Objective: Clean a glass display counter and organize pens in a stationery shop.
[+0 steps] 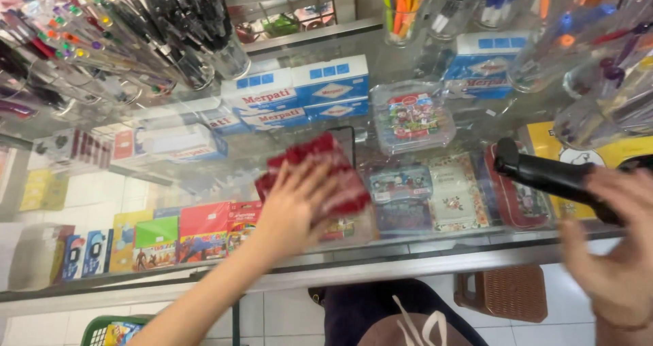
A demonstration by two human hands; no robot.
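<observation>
My left hand (292, 206) lies flat on a red and white cloth (333, 166), pressing it onto the glass top of a display counter (204, 176). My right hand (615, 244) grips a black handle-shaped device (544, 174) at the right edge, its tip pointing left above the glass. Its far end is hidden by my fingers.
Clear cups of pens (183, 40) stand along the back left, more pen cups (578, 40) at the back right. Blue and white boxes (299, 94) and a clear plastic pack (415, 114) lie on the glass. Notebooks and boxes show on the shelf (197, 234) below. A brown stool (507, 291) stands underneath.
</observation>
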